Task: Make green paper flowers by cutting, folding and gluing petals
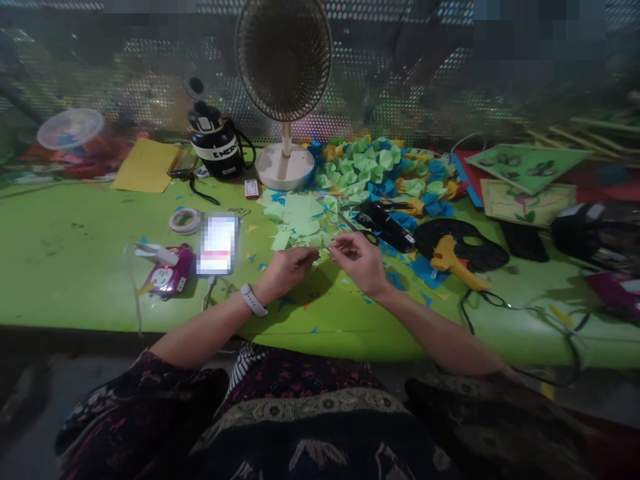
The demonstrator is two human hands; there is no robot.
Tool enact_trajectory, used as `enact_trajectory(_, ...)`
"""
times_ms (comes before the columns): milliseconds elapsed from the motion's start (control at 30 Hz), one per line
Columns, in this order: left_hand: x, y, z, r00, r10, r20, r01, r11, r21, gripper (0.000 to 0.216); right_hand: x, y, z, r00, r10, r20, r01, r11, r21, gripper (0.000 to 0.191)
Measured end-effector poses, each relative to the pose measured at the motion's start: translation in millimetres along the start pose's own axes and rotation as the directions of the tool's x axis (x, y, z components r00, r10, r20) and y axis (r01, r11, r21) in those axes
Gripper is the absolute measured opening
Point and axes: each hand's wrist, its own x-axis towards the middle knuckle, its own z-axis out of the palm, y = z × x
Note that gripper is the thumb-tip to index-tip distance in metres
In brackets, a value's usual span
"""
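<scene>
Over the green table [100, 267] my two hands meet near its middle, fingertips almost touching. My left hand [295, 267], with a pale band on the wrist, is closed in a pinch. My right hand [363, 263] is pinching too. A small bit of pale green paper seems to show between the fingertips; its shape is too small to make out. Just beyond lie pale green paper pieces [300, 217], with dark-handled scissors [369, 237] beside my right hand. Behind them is a heap of folded green paper shapes [363, 167], mixed with blue and yellow ones.
A fan [285, 167] and a black bottle [217, 147] stand at the back. On the left are a lit phone [217, 243], a tape roll [184, 221] and a purple power strip [170, 273]. A yellow glue gun [450, 260] with a trailing cord lies right.
</scene>
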Motion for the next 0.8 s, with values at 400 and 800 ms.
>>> enact_trajectory(400,-1.6,2.0,-1.3,0.999,0.016,0.045,-0.016,1.000,0.009,0.022,0.6,3.5,-0.2,0.999,-0.021,0.038,0.021,1.000,-0.012,0.018)
enact_trajectory(800,-2.4,-0.4,-0.7,0.994,0.097,0.044,-0.101,0.991,0.090,0.023,-0.1,6.0,0.5,0.998,-0.032,0.057,0.035,0.998,-0.047,0.019)
